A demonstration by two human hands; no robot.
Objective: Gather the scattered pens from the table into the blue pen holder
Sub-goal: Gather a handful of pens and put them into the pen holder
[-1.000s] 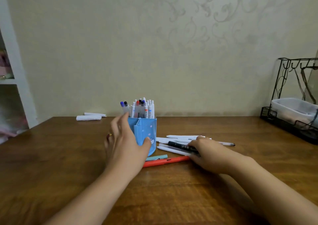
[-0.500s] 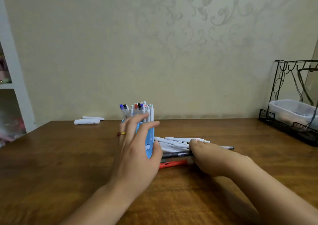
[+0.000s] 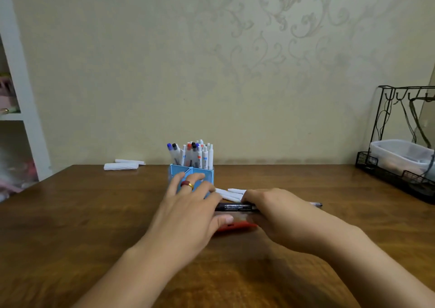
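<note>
Head view, single entry:

Item: loose pens, lying flat on the brown table just right of the blue pen holder
- black pen, printed white lettering on barrel, horizontal, between the two hands
- red pen, nearest the person, partly hidden under the hands
- white pens, a small cluster behind the black one, near the holder's right wall

Handling, judged: light, stiff, smooth barrels likely to roll or slip; best pinched mid-barrel, several bunched together.

Holder: sectioned, upright, mid-table, already stocked with white pens capped blue, black and red.

Left hand: fingers spread against the holder's front, thumb by the red pen; not clearly gripping anything.

Right hand: curled over the black pen's right end; whether the fingers have closed on it cannot be told
</note>
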